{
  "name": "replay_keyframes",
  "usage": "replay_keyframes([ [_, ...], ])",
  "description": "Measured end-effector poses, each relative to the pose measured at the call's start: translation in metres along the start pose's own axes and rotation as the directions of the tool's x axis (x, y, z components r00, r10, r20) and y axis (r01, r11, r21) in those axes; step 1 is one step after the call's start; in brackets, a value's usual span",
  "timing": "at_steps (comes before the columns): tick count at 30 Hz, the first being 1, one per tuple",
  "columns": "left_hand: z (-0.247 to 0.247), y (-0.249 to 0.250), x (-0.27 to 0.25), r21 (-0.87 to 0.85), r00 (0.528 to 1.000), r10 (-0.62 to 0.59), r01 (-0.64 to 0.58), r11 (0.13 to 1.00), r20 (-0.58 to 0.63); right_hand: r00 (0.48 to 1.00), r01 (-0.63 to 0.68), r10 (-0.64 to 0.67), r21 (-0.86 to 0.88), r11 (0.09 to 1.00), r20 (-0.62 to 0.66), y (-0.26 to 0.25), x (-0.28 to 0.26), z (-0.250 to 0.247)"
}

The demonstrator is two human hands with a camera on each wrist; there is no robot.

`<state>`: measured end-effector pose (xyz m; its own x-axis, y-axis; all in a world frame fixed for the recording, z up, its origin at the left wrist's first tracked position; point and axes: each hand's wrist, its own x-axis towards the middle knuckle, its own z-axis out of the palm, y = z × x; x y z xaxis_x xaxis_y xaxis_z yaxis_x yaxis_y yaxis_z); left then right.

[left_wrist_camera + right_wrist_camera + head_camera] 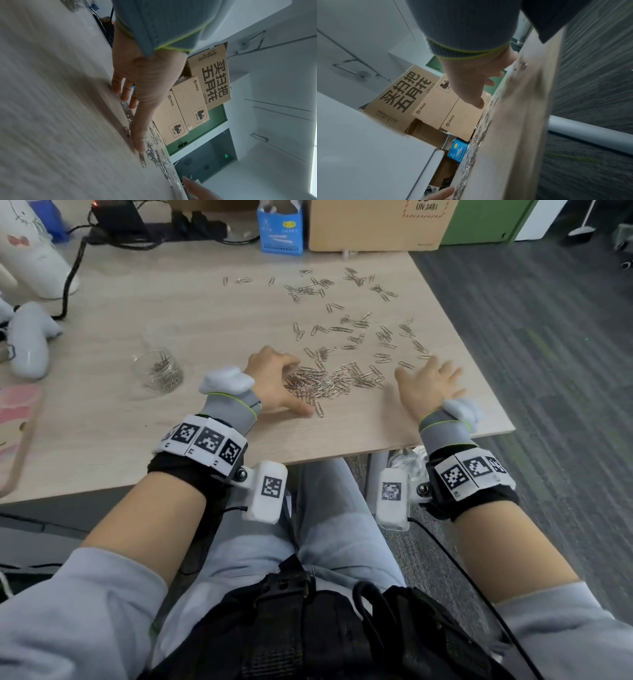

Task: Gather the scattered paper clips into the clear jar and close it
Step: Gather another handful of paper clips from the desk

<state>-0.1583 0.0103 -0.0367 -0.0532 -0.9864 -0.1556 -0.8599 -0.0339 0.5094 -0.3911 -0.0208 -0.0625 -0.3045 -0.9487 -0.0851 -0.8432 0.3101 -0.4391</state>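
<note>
Both hands lie spread and flat on the desk [144, 302], holding nothing: left hand [274, 381] touching the paper clip heap [334, 383] at centre frame, right hand [424, 386] just beside its other end; the clear jar [158, 373] stands lidless left of the left hand, nearer that one

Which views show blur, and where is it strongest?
Head view: mostly sharp, the silver metal paper clips are distinct, only the right hand is slightly smeared. Left wrist view: the light wooden tabletop is streaked. Right wrist view: strongest blur, clips become smears.
</note>
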Motion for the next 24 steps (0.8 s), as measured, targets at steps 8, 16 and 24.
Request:
replay_keyframes([
  [8,0.014,0.004,0.001,-0.178,0.995,-0.006,-0.012,0.984,-0.097,0.963,0.184,-0.203,0.115,0.976,0.179,-0.017,-0.015,0.015],
  [16,0.017,0.01,0.006,-0.251,0.993,0.004,-0.034,0.967,-0.118,0.866,0.223,-0.389,0.451,0.864,0.316,-0.052,-0.032,0.019],
  [24,0.004,0.014,0.008,-0.018,0.998,0.049,-0.048,0.999,0.039,0.947,-0.11,-0.201,0.842,0.529,0.25,-0.044,-0.017,0.014],
])
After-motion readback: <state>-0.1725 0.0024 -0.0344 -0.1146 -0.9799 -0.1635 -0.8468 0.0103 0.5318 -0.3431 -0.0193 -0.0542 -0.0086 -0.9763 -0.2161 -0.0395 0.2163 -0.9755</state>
